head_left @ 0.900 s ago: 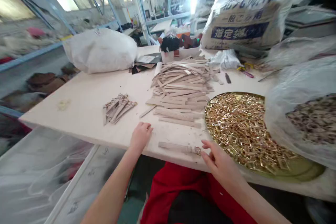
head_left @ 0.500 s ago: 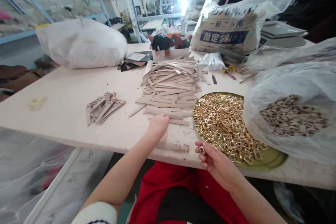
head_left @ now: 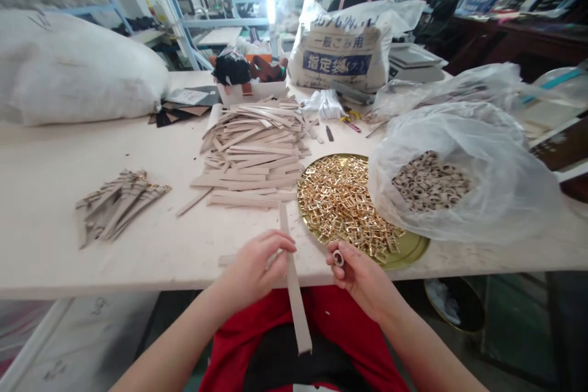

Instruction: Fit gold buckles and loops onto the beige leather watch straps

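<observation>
There is one held strip (head_left: 297, 306), one held loop (head_left: 339, 258), one tray (head_left: 411, 251).

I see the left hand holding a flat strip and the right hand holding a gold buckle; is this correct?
No: in the head view, the right hand holds a beige ring instead. The left hand does hold a flat strip.

On the table (head_left: 37, 214), strips (head_left: 257, 150) lie between straps (head_left: 122, 205), left, and buckles (head_left: 342, 196) in a tray (head_left: 411, 252), right.
</observation>
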A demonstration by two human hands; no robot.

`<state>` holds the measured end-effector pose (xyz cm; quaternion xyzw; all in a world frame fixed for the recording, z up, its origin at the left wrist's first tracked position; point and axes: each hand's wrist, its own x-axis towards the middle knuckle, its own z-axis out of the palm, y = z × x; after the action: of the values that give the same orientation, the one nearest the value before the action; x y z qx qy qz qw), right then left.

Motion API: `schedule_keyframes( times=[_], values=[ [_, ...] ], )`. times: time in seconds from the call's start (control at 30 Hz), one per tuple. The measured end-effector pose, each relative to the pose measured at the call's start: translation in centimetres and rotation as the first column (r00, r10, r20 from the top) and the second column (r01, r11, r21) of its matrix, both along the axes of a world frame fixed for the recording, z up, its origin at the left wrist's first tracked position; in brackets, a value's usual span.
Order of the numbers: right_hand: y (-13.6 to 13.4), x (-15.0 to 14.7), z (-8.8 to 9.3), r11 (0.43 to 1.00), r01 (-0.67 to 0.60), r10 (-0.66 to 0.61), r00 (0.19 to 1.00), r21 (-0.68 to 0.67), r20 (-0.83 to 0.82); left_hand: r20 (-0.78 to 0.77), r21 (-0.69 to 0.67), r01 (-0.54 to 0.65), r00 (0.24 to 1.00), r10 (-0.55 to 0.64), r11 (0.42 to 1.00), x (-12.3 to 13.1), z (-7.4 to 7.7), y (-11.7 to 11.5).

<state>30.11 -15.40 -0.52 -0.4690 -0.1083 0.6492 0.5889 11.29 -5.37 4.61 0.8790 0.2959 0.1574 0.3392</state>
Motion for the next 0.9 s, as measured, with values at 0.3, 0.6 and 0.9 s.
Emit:
schedule_keyframes(
  times=[0.3, 0.6, 0.9],
  values=[
    [-0.9, 0.2, 1.4, 0.972, -0.229, 0.213, 0.949, 0.044, 0.233, 0.110, -0.428, 0.030, 0.994, 0.020, 0.903, 2.0, -1.4, -5.4],
    [-1.0, 0.0, -0.2, 0.961, -0.271, 0.275, 0.930, -0.051, 0.245, 0.061, -0.998, 0.065, 0.966, 0.250, -0.009, 2.5, -3.7, -6.2],
    [-2.0, 1.2, -1.4, 0.999, 0.000, 0.008, 0.978, -0.037, 0.211, 0.059, -0.955, 0.157, 0.932, 0.356, -0.253, 2.6, -4.1, -6.0]
  ],
)
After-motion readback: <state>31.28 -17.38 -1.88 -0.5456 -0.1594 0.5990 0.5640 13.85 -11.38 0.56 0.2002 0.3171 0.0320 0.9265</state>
